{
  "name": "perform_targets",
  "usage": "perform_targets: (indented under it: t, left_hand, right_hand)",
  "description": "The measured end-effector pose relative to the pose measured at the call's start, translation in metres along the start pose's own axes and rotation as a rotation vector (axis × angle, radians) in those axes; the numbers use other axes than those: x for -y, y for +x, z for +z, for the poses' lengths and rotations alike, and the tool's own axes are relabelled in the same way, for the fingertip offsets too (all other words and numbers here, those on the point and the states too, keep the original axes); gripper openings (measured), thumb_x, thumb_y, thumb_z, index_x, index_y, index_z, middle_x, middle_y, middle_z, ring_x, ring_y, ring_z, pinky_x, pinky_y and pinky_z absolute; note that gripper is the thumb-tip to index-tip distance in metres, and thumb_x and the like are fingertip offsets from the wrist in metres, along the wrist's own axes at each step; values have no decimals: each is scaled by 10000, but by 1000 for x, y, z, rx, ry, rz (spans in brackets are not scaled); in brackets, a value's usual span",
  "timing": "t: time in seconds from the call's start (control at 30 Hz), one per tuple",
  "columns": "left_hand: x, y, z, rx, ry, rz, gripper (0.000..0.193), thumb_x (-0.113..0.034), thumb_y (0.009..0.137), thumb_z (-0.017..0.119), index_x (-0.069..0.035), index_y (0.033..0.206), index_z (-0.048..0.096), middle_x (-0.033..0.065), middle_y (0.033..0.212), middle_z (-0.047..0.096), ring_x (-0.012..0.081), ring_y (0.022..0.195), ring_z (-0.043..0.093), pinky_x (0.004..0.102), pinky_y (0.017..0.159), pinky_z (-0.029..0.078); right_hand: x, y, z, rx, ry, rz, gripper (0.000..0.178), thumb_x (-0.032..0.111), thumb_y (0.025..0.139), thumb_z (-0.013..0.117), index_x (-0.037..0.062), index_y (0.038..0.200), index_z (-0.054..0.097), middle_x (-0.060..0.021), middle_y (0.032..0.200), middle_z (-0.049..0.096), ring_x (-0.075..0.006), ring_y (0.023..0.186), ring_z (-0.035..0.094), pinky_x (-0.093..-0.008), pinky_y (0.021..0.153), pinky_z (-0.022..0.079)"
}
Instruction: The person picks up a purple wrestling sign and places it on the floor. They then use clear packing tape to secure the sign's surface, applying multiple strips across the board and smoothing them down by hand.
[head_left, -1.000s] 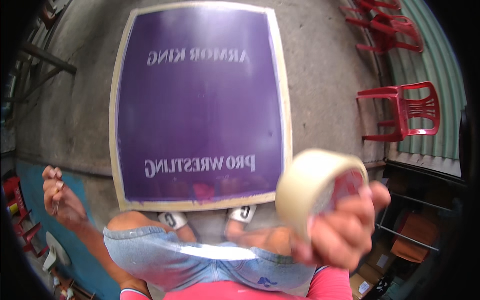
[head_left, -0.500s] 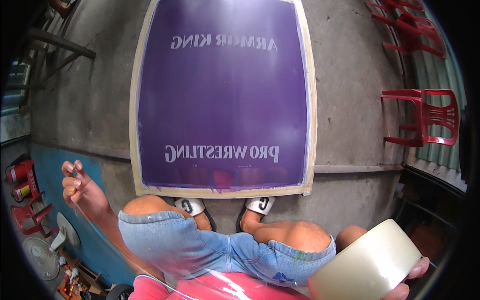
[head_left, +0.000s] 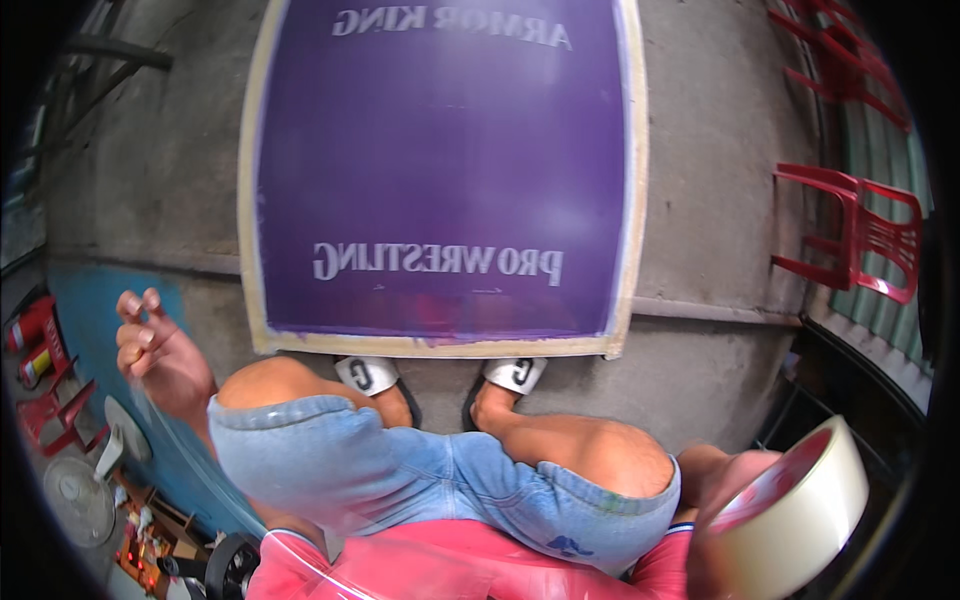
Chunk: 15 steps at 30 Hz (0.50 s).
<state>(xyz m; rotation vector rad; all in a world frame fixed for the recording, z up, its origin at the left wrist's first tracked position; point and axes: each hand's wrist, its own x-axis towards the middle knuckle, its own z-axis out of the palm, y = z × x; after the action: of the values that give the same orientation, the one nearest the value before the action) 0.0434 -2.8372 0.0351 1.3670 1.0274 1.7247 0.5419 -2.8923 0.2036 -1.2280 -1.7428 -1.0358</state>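
A large roll of clear packing tape [head_left: 805,525] is tilted at the lower right, with my right hand [head_left: 735,475] closed round it; some fingers are hidden behind the roll. My left hand [head_left: 165,355] is raised at the left, fingers bent and pinched on the free end of the clear tape strip [head_left: 180,435]. That strip stretches across my lap toward the roll. Beyond my knees leans or lies a screen-printing frame [head_left: 632,200] with a pale border. Its purple mesh [head_left: 440,150] carries two rows of mirrored pale lettering. Neither hand touches the frame.
My feet in slippers [head_left: 515,375] are at the frame's near edge. Grey concrete floor [head_left: 710,160] surrounds it. Red plastic chairs [head_left: 850,230] stand at the right. To the left are fire extinguishers [head_left: 35,325], a fan [head_left: 78,500] and a blue floor patch [head_left: 80,290].
The tape roll in my right hand has moved right and turned, showing its inner core. My left hand keeps its pinch. The frame appears higher in view and slightly larger.
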Motion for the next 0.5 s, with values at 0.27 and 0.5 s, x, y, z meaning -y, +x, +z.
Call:
perform_targets:
  t: [0.27, 0.5]
  left_hand:
    - [3, -3, 2, 89, -9, 5, 202, -407, 864, 702, -266, 990, 773, -118, 902, 661, 207, 1099, 417, 430, 937, 324]
    - [-12, 8, -9, 116, 54, -20, 215, -424, 853, 702, -273, 990, 772, -122, 910, 651, 207, 1098, 410, 438, 957, 307]
  right_hand:
    - [-20, -234, 135, 661, 238, 420, 51, 158, 848, 749, 139, 893, 762, 32, 779, 694, -149, 847, 614, -409, 1005, 336]
    - [23, -242, 137, 739, 246, 558, 285, 263, 772, 824, 65, 951, 725, -50, 903, 687, -217, 918, 616, -449, 978, 387]
